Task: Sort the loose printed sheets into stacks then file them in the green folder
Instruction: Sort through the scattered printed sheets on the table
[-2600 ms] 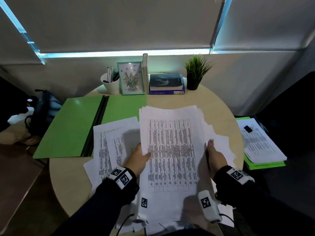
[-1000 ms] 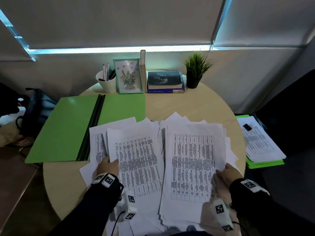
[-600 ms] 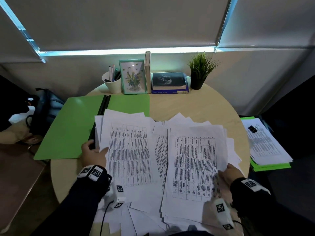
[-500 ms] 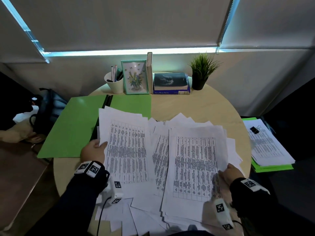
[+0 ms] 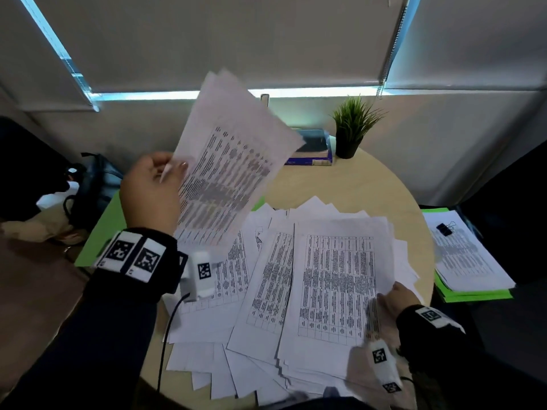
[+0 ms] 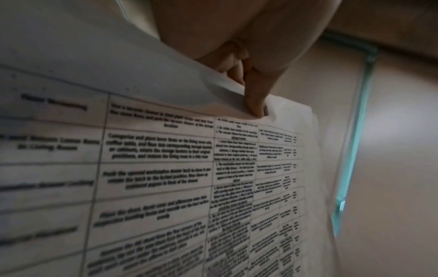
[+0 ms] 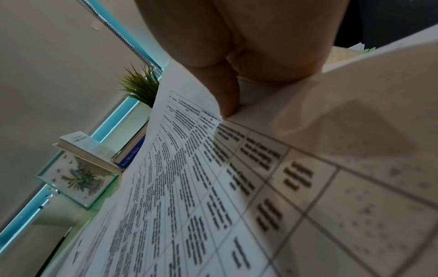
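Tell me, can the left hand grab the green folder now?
Probably not yet: the left hand grips raised sheets, and the green folder lies below it, partly covered by paper.

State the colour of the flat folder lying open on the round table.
Bright green: the flat open folder shows best in the head view, at the table's left.

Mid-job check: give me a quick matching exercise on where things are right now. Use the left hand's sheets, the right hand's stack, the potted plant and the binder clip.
Things:
1. sheets in the left hand
2. stack under the right hand
3. potted plant
4. binder clip

Places or states:
A. on the papers off the table's right side
B. lifted in the air, tilted
C. at the table's far edge, beside the books
D. lying on the table, gripped at its right edge

Pairs: 1-B, 2-D, 3-C, 4-A
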